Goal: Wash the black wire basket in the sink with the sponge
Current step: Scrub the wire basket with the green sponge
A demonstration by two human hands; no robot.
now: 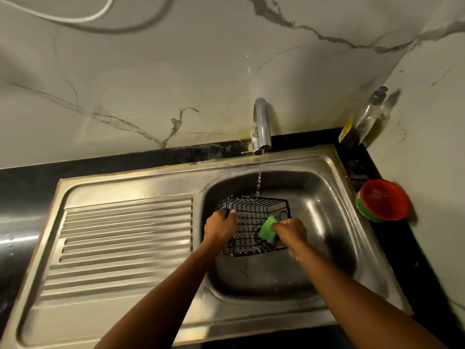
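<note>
Left grip (pixel 220 226) clasps the black wire basket (pixel 254 212) by its near rim; right grip (pixel 292 233) pinches the sponge (pixel 267 229), pressed on wires between both grips.

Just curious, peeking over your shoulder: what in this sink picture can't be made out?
Head view only:
- Finger ends of the right hand: hidden behind the green sponge.
- Drain of the sink: mostly screened by the black wire basket.
- Label on the bottle: too small, blurred.
- Contents of the red bowl: blurred.
- Ends of the white cable: cut off by the top edge.
</note>
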